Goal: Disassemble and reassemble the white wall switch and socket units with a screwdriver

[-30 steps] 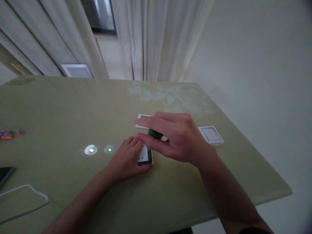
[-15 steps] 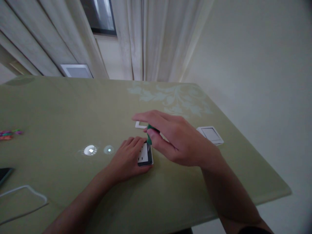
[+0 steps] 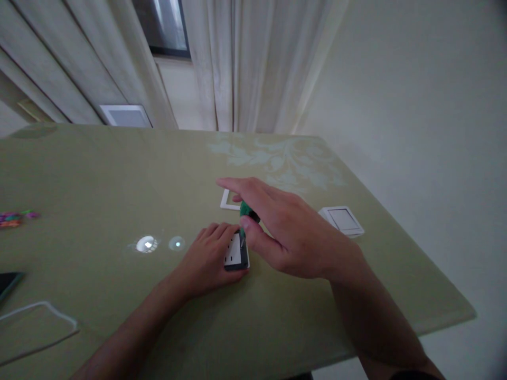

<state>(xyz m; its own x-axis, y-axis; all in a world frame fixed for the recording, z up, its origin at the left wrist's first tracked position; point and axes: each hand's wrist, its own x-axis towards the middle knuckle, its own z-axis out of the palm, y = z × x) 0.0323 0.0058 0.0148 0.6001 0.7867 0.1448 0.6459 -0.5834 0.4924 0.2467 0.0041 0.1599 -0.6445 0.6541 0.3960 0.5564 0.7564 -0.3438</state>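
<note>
My left hand [image 3: 209, 258] is wrapped over a wall socket [image 3: 233, 256] with a white slotted face and a dark border, holding it against the table. Between the thumb and fingers of my right hand [image 3: 281, 227] is a screwdriver [image 3: 244, 211] with a green and black handle. Its shaft points down at the right side of the socket's dark border; the tip is too small to make out. My right index finger stretches out past the handle. Just behind that hand lies a white square frame [image 3: 225, 201], partly covered by it.
A white switch-like plate [image 3: 344, 220] lies on the table [image 3: 119, 174] to the right. Far left are colourful small items [image 3: 13, 218], a dark flat device [image 3: 8, 284] and a white cable [image 3: 59, 314]. Curtains [image 3: 269, 63] and a wall [image 3: 420, 132] stand beyond.
My right hand has turned slightly around the screwdriver handle, baring more of the green part and the white frame behind. My left hand keeps its hold on the socket.
</note>
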